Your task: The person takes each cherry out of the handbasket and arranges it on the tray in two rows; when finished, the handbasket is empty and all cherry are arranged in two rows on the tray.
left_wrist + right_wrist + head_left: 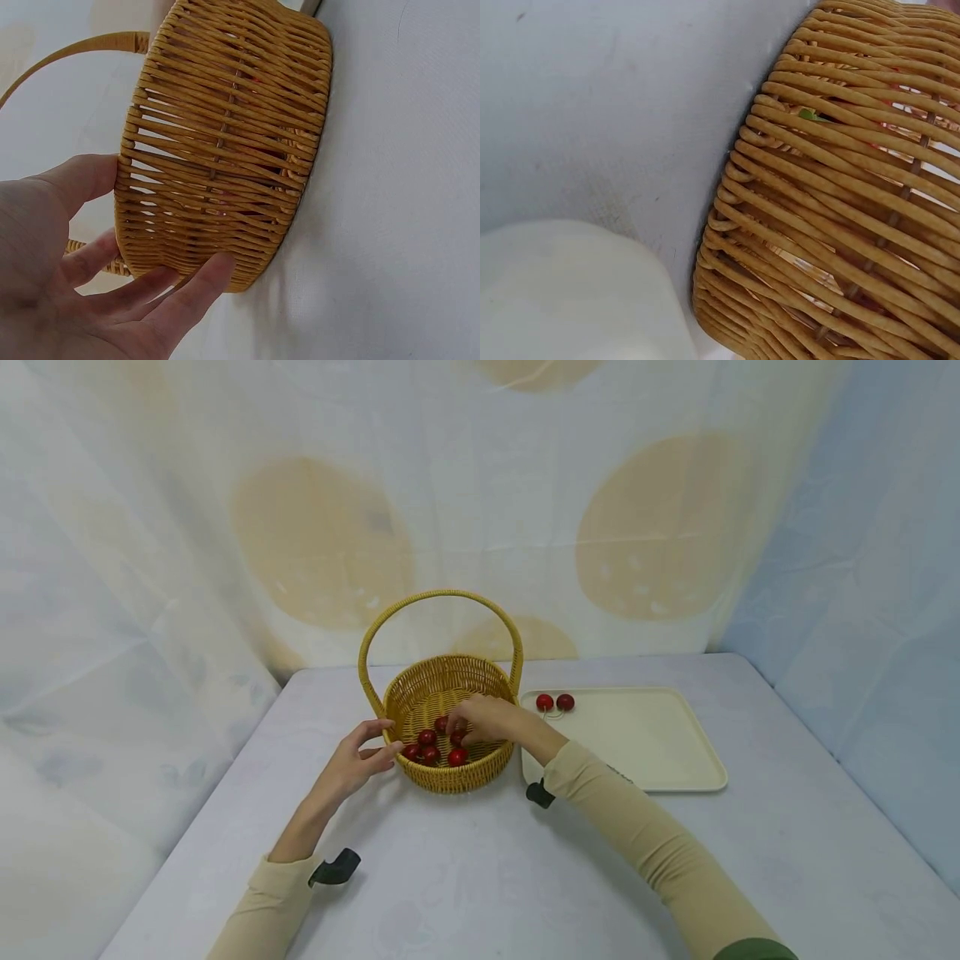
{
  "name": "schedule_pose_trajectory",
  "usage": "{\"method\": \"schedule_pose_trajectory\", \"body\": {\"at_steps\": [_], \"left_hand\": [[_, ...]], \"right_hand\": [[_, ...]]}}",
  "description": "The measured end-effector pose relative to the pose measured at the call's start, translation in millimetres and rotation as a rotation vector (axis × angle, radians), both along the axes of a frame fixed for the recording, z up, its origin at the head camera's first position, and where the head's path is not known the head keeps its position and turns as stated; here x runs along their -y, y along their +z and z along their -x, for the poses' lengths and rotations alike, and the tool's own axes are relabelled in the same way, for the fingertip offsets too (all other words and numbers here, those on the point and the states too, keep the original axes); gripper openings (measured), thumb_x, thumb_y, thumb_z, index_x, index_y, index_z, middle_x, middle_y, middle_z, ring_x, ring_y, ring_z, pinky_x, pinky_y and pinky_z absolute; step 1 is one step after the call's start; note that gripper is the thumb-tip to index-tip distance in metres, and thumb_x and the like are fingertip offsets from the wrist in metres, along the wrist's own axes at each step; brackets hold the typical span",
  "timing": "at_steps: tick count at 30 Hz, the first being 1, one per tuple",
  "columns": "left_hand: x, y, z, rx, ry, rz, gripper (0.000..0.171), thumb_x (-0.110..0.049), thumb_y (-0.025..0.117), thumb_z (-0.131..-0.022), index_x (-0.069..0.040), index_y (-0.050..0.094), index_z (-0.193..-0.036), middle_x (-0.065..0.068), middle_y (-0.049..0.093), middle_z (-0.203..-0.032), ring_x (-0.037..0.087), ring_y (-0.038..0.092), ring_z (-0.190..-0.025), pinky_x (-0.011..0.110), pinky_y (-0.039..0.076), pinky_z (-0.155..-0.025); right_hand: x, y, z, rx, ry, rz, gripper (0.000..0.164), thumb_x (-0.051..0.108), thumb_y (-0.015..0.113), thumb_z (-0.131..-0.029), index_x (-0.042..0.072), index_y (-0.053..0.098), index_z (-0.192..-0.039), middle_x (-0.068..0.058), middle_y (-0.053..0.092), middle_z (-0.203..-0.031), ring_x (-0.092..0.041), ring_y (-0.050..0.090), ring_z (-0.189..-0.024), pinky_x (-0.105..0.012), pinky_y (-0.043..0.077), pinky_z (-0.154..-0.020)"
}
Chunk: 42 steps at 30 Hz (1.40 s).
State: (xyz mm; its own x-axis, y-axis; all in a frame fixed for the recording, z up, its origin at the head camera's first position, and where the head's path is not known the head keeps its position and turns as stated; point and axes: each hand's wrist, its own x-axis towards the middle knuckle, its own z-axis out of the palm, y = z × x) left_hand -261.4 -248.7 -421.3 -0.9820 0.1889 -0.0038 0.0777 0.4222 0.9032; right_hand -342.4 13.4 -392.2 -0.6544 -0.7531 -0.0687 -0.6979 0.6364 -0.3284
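A yellow-brown wicker basket with a tall arched handle holds several dark red cherries in its near part. My left hand grips the basket's left rim; in the left wrist view its thumb meets the rim and other fingers lie along the woven wall. My right hand reaches over the right rim into the basket, its bent fingers and thumb around a cherry. In the right wrist view the basket wall hides that hand.
Right of the basket lies a cream rectangular tray, with two red cherries with pale stems at its far left corner. The right forearm crosses the tray's near left part. Patterned cloth hangs behind the white table.
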Motion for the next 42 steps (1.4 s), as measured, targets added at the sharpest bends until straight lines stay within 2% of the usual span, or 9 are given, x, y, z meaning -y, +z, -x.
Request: {"method": "schedule_pose_trajectory", "body": {"at_steps": [5,10,15,22,29,37,38,42], "left_hand": [[0,0.2,0.1,0.000,-0.001,-0.001,0.067,-0.043,0.067,-0.091,-0.012,0.041,-0.144,0.018,0.037,-0.151,0.039,0.059,-0.122,0.048,0.056,-0.095],[1,-1.0,-0.1,-0.005,0.003,0.008,0.067,-0.044,0.067,-0.092,-0.012,0.041,-0.144,0.018,0.038,-0.150,0.038,0.060,-0.121,0.045,0.057,-0.094],[2,-1.6,-0.8,-0.008,-0.003,0.004,0.068,-0.044,0.066,-0.092,-0.010,0.040,-0.144,0.019,0.038,-0.150,0.039,0.060,-0.121,0.044,0.058,-0.093],[3,-0.2,-2.6,-0.009,-0.009,-0.005,0.066,-0.039,0.066,-0.093,-0.009,0.039,-0.145,0.019,0.036,-0.151,0.040,0.059,-0.121,0.042,0.058,-0.092],[3,-0.4,-3.1,-0.011,-0.006,-0.006,0.064,-0.038,0.066,-0.093,-0.008,0.040,-0.144,0.019,0.036,-0.151,0.039,0.060,-0.121,0.043,0.058,-0.092],[2,-1.0,-3.4,-0.017,-0.003,0.001,0.067,-0.042,0.066,-0.092,-0.008,0.040,-0.144,0.020,0.037,-0.150,0.039,0.060,-0.120,0.045,0.058,-0.092],[2,-1.4,-3.1,-0.015,0.000,0.001,0.067,-0.042,0.067,-0.092,-0.009,0.041,-0.144,0.019,0.038,-0.150,0.039,0.060,-0.120,0.045,0.058,-0.092],[2,-1.7,-2.6,-0.021,-0.004,0.012,0.068,-0.043,0.066,-0.092,-0.008,0.040,-0.144,0.020,0.038,-0.150,0.040,0.060,-0.120,0.044,0.058,-0.092]], "right_hand": [[-2,6.4,-1.3,0.004,-0.018,0.004,0.030,0.016,0.073,-0.090,0.014,0.070,-0.119,-0.004,0.072,-0.109,-0.019,0.068,-0.102,-0.032,0.057,-0.088],[-6,19.9,-4.2,0.000,-0.034,0.034,0.031,0.020,0.071,-0.091,0.013,0.069,-0.121,-0.005,0.071,-0.110,-0.021,0.066,-0.103,-0.035,0.056,-0.088],[-14,31.8,-7.1,-0.042,-0.036,0.054,0.031,0.027,0.071,-0.091,0.014,0.069,-0.119,-0.004,0.072,-0.106,-0.021,0.067,-0.102,-0.034,0.057,-0.086],[-27,41.9,-11.2,-0.130,-0.072,0.040,0.028,0.035,0.070,-0.091,0.020,0.069,-0.115,0.003,0.072,-0.101,-0.012,0.066,-0.092,-0.029,0.057,-0.077],[-41,50.4,-17.2,-0.152,-0.099,0.057,0.026,0.037,0.070,-0.091,0.021,0.070,-0.111,0.004,0.071,-0.097,-0.012,0.065,-0.088,-0.030,0.056,-0.072],[-66,57.6,-19.8,-0.160,-0.133,0.120,0.028,0.034,0.070,-0.092,0.019,0.070,-0.115,0.000,0.071,-0.104,-0.020,0.067,-0.099,-0.036,0.057,-0.083],[-71,58.9,-20.2,-0.156,-0.137,0.130,0.029,0.034,0.070,-0.092,0.018,0.070,-0.116,0.000,0.072,-0.105,-0.020,0.067,-0.098,-0.036,0.057,-0.083],[-91,63.1,-21.8,-0.141,-0.162,0.164,0.031,0.034,0.070,-0.091,0.016,0.069,-0.117,-0.004,0.072,-0.103,-0.016,0.068,-0.076,-0.033,0.057,-0.074]]}}
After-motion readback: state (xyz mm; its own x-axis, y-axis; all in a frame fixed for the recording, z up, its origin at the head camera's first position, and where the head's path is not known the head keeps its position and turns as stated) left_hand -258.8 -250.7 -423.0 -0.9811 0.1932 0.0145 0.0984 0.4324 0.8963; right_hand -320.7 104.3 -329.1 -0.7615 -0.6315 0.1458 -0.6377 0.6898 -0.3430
